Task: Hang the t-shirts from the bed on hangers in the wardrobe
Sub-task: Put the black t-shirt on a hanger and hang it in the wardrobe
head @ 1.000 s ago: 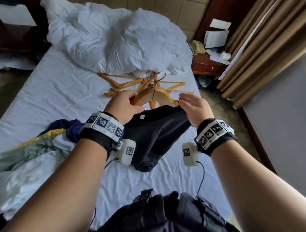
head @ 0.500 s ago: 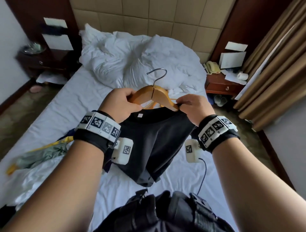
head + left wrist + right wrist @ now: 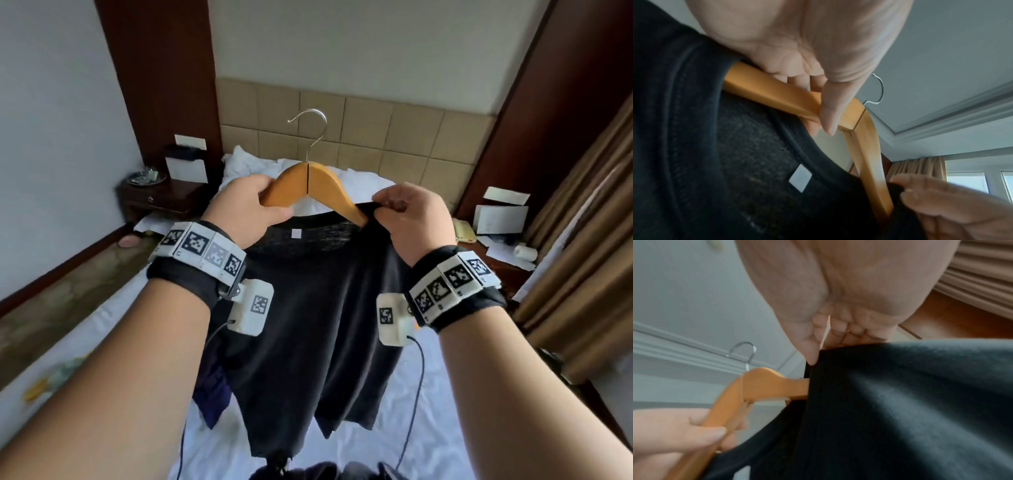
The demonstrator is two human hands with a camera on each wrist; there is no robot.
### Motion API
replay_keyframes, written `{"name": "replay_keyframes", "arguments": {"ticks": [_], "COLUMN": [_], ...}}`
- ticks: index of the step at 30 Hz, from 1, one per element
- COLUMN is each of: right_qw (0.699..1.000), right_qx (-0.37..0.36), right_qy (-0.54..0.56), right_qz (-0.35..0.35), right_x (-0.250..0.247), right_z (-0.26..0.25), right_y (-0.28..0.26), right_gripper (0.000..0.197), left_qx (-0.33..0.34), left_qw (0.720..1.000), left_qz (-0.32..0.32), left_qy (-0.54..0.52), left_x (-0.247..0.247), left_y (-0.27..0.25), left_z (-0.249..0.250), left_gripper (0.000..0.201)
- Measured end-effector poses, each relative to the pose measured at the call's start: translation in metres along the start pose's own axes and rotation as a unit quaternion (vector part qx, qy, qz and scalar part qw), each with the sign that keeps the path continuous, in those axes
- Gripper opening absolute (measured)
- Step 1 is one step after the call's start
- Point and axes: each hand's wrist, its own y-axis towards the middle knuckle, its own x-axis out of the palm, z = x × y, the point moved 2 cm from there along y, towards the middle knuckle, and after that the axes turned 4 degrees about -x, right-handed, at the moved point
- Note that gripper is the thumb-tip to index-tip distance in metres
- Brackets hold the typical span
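**Black T-shirt Half-Seated on Hanger, Collar Grip the Weak Point**

A person holds a wooden hanger [image 3: 310, 190] up over the bed [image 3: 445, 411], a black t-shirt [image 3: 308, 325] draped from it with its hem hanging close to the white sheet. The left hand [image 3: 248, 209] is wrapped around the hanger's left arm, fingers and thumb clamped on the wood just beside the centre joint. The right hand [image 3: 409, 219] pinches the shirt's collar edge between thumb and fingers, pulling it up over the hanger's right arm, whose tip is tucked under the fabric. The metal hook [image 3: 313, 133] points upward, free.

The risks, judged from here: if the pinch lets go before the shoulder is seated, the collar could ride back and the shirt slide off that side. Tugging the collar hard over the wood may stretch it. Tilting the hanger on the way to the wardrobe, which is not in view, could tip the garment off.
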Motion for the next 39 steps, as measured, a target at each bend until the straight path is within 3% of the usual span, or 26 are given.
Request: {"name": "replay_keyframes", "arguments": {"ticks": [3, 5, 6, 9, 11, 15, 19, 26, 29, 33, 36, 39], "right_qw": [0.991, 0.970, 0.972, 0.994, 0.996, 0.974, 0.957, 0.961, 0.970, 0.973, 0.974, 0.975], "right_qx": [-0.057, -0.050, -0.043, 0.023, 0.067, 0.065, 0.047, 0.030, 0.024, 0.025, 0.008, 0.001], "right_qy": [0.112, 0.224, 0.223, 0.104, 0.024, -0.023, -0.088, -0.125, -0.112, -0.111, -0.106, -0.094], "right_qz": [-0.048, -0.084, -0.065, 0.008, -0.046, -0.218, -0.271, -0.243, -0.217, -0.202, -0.202, -0.201], "right_x": [-0.009, -0.015, -0.021, -0.030, -0.026, -0.005, 0.018, 0.062, 0.071, 0.077, 0.089, 0.105], "right_z": [-0.034, -0.045, -0.044, -0.012, 0.005, 0.009, 0.001, -0.005, -0.010, -0.016, -0.024, -0.032], "right_y": [-0.003, -0.005, -0.003, 0.007, 0.001, -0.023, -0.040, -0.057, -0.060, -0.057, -0.055, -0.054], "right_gripper": [0.019, 0.016, 0.016, 0.029, 0.031, 0.021, 0.019, 0.027, 0.025, 0.026, 0.024, 0.022], "left_qx": [-0.004, -0.005, -0.004, -0.004, 0.003, 0.003, -0.016, -0.041, -0.076, -0.182, -0.208, -0.208], "left_qw": [1.000, 1.000, 1.000, 0.999, 0.999, 0.999, 0.998, 0.994, 0.987, 0.972, 0.971, 0.969], "left_qz": [0.020, 0.023, 0.026, 0.029, 0.017, -0.001, -0.009, -0.056, -0.014, 0.077, 0.092, 0.087], "left_qy": [0.009, 0.002, -0.012, -0.039, -0.047, -0.041, -0.055, -0.080, -0.142, -0.125, -0.071, -0.102], "left_x": [-0.011, -0.015, -0.014, -0.006, -0.001, 0.000, 0.004, 0.011, -0.004, -0.026, -0.033, -0.038], "left_y": [0.001, -0.001, -0.004, -0.015, -0.021, -0.028, -0.034, -0.048, -0.053, -0.070, -0.081, -0.084], "left_z": [0.005, 0.002, 0.001, -0.007, -0.010, -0.019, -0.030, -0.061, -0.086, -0.117, -0.132, -0.139], "left_gripper": [0.027, 0.028, 0.028, 0.021, 0.019, 0.019, 0.017, 0.021, 0.042, 0.034, 0.054, 0.058]}}
